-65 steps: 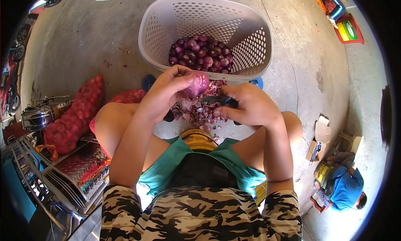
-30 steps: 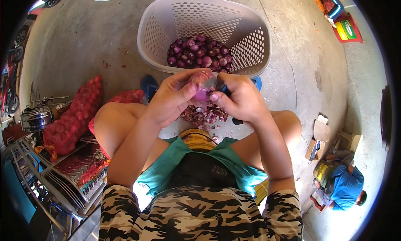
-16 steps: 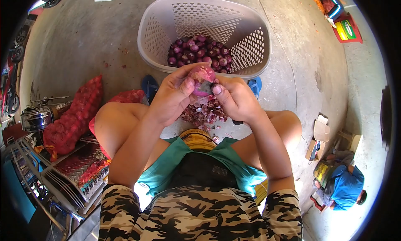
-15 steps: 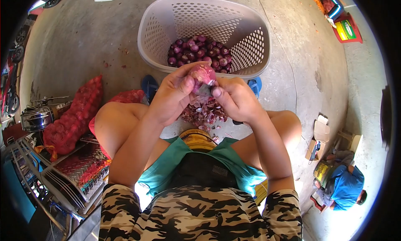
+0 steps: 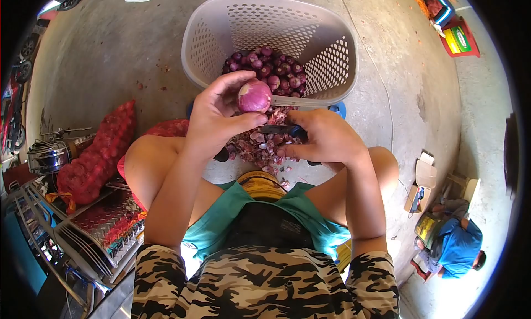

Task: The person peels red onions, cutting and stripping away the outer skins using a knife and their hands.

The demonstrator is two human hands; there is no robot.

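Note:
In my left hand (image 5: 221, 111) is a large purple onion (image 5: 254, 96), held between the thumb and fingers near the basket's front rim. My right hand (image 5: 325, 135) grips a small dark-handled knife (image 5: 282, 130), its blade pointing left below the onion. Beneath both hands, a heap of dry onion skins (image 5: 260, 150) lies on the floor. Just beyond them stands a grey perforated basket (image 5: 271, 13), with many purple onions (image 5: 265, 67) at its bottom.
Red mesh sacks of onions (image 5: 99, 158) lie at the left beside a metal frame (image 5: 88, 236). An open cardboard box (image 5: 423, 180) is at the right, near a seated person in blue (image 5: 459, 247). A red container (image 5: 462, 37) stands at the upper right.
My hands have moved apart. The onion has shifted slightly left and up in my left hand, its smooth side showing. My right hand has drawn right and down with the knife, now more visible.

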